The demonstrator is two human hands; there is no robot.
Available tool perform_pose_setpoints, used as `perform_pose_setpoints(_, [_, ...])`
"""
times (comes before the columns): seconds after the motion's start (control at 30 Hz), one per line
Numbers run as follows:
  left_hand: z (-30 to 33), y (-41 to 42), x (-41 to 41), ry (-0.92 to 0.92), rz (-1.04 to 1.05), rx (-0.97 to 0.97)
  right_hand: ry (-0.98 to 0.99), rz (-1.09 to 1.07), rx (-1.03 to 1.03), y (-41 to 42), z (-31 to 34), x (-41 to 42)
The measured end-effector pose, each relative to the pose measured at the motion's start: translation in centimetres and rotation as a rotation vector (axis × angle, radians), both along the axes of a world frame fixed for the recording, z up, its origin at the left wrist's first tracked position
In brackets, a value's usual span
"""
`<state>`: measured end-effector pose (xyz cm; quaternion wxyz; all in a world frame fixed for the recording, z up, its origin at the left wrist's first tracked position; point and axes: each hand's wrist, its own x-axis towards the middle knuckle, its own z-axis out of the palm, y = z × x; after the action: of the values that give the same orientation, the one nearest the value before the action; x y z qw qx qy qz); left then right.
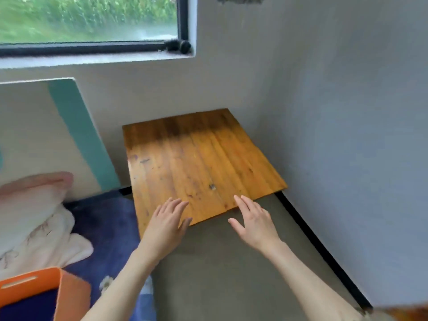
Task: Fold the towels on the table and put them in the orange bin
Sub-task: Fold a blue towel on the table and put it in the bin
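- No writing can be read anywhere.
- Left hand [167, 224] and right hand [254, 220] hover palm-down, fingers straight and released, grasping nothing, over the scuffed orange plank table [196, 158].
- Soft, crumpled white-pink towels [34, 225] lie at far left, behind the rigid orange bin [69, 295].

The table top [199, 163] is seen in orange-brown wood with lengthwise plank grain, darker at its far end and marked with small dark stains. The bin [59, 289] is coloured bright orange, the bedding [108, 228] beneath it deep blue, and the heaped cloth [34, 218] pale pink and cream with faint brown markings. The walls [335, 112] are painted light grey, a teal band is shown on the white board [27, 126], and the window frame [92, 46] is black.
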<state>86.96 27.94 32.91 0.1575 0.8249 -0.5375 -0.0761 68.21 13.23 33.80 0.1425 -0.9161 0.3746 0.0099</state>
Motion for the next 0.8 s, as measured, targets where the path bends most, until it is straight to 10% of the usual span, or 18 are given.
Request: perform_pose_setpoints(0.8, [1.9,-19.9,-56.8,0.026,-1.244,-0.028,-0.049,-1.302,-0.055,8.5,1.2,-59.0])
